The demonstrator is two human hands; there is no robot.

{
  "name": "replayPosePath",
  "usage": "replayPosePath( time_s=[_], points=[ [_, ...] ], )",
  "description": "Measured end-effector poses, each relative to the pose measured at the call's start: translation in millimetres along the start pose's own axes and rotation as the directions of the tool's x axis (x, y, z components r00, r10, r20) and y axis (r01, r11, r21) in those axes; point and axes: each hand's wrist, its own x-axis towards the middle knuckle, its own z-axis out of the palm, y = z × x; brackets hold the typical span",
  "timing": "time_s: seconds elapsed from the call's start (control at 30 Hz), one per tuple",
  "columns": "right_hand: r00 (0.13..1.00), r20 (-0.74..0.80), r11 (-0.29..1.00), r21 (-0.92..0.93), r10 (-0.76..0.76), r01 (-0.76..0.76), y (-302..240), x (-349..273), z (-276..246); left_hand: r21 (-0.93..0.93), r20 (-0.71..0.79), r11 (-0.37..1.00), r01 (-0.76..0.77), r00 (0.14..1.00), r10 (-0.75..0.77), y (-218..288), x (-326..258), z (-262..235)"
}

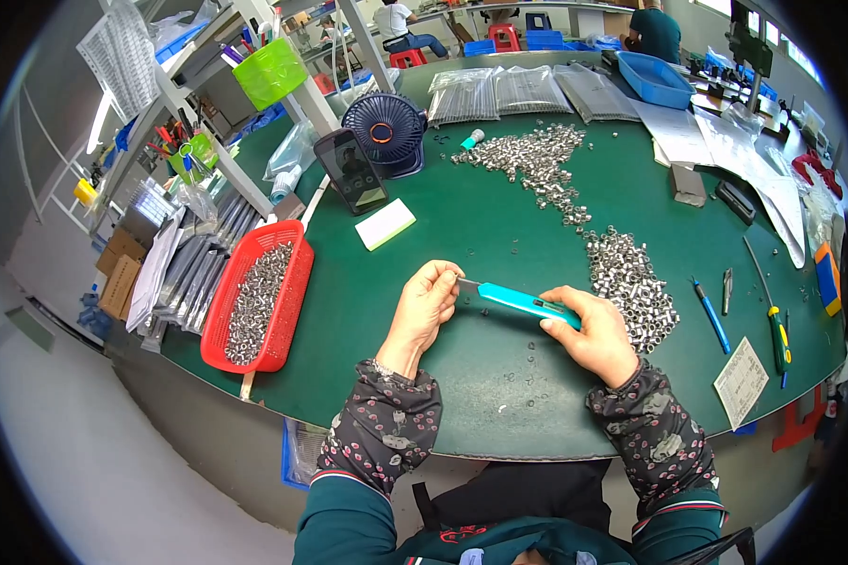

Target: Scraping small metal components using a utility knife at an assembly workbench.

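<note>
1. Knife (523, 303): a turquoise utility knife held level above the green bench (499, 235), between the two hands, its thin blade end pointing to the person's left.
2. Right hand (595, 336) has its grip closed around the rear of the knife handle, thumb lying along the top.
3. Left hand (426, 306) has its fingertips pinched together right at the blade tip; whatever small piece sits between them is too small to make out.
4. Both forearms come in from the lower edge in dark flowered sleeves with green cuffs.
5. Metal rings (631, 282) lie in a loose heap just to the right of the right hand, and the trail runs up the bench to a wider scatter (528, 155) near the far side.
6. Red basket (287, 311) stands at the left edge of the bench, well apart from the left hand, filled with more of the same rings.
7. Phone (350, 171) leans upright beside a small dark fan (384, 130), with a white and green pad (384, 224) just in front.
8. Blue pen (712, 315) and a green-handled screwdriver (774, 325) lie to the right of the ring heap.
9. Clear bags (528, 89) of parts and a blue tray (658, 80) sit along the far edge.
</note>
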Motion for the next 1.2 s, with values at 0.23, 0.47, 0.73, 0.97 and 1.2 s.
replayPosePath(
  time_s=[0.23,0.47,0.73,0.97,1.2],
  points=[
    [0.989,-0.094,0.985,-0.139,-0.112,0.098,0.4,-2.3,3.1,0.023,-0.027,1.000,0.008,1.000,-0.008,1.2,-0.4,2.3],
    [0.970,-0.145,0.956,-0.246,-0.197,0.157,-1.2,-3.9,5.1,0.035,-0.045,0.999,0.026,0.999,-0.024,2.3,-1.6,1.9],
    [0.961,-0.140,0.924,-0.338,-0.240,0.181,-5.9,-4.5,3.3,0.030,-0.046,0.998,0.054,0.998,-0.052,-0.1,-0.5,-1.0],
    [0.950,-0.138,0.904,-0.370,-0.280,0.213,-7.6,-3.8,1.1,0.020,-0.054,0.996,0.092,0.994,-0.091,3.2,-0.1,0.7],
    [0.925,-0.257,0.941,-0.264,-0.280,0.212,-1.6,-0.5,1.7,-0.062,-0.030,0.988,0.139,0.989,-0.141,3.3,0.0,-3.0]
  ],
)
